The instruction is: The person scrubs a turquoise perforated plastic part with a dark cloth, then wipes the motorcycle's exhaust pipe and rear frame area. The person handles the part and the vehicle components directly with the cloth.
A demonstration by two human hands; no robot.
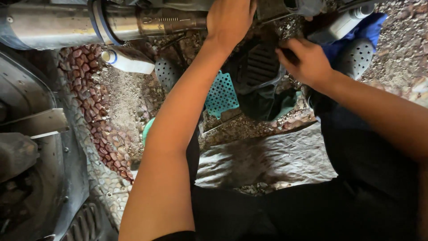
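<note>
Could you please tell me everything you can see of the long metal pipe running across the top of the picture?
The metal pipe lies level along the upper edge, from the left border toward the middle. It looks like dull, scuffed steel, with a wider silvery body on the left and a narrower brownish section on the right. A bluish-edged band circles it where the two parts join. The left hand rests on or just past its right end; its fingers are out of frame. A white bottle lies on the gravel beneath it.

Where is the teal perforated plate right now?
In the head view, the teal plate lies on the gravel near the middle, just right of the left forearm and left of the black finned part.
</note>
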